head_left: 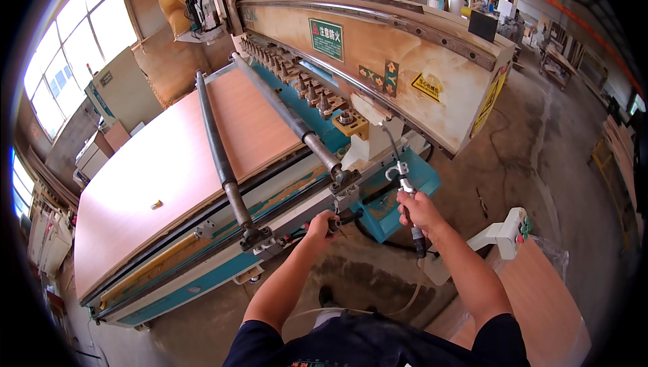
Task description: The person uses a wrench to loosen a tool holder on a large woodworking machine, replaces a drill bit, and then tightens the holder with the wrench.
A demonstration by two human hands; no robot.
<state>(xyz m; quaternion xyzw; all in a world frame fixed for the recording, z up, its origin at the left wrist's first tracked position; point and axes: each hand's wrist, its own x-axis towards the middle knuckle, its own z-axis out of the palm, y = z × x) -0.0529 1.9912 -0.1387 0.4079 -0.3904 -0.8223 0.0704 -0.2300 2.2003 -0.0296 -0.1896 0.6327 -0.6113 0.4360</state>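
Note:
My right hand (422, 213) is wrapped round the handle of an air blow gun (403, 179), with its thin nozzle pointing up towards the machine's gantry. A pale hose (420, 284) hangs from the gun's lower end and curves back past my body. My left hand (320, 224) is closed at the near edge of the machine bed, beside a roller's end bracket (345, 185). Its fingers curl round something dark and small that I cannot make out. Beyond the gun, a row of tool holders (324, 102) runs along the gantry's underside.
A large wooden sheet (152, 171) covers the bed, with two long rollers (217, 143) across it. The heavy gantry beam (378, 36) spans the bed. To the right stand a control post with buttons (507, 234) and a board (540, 293) low beside me.

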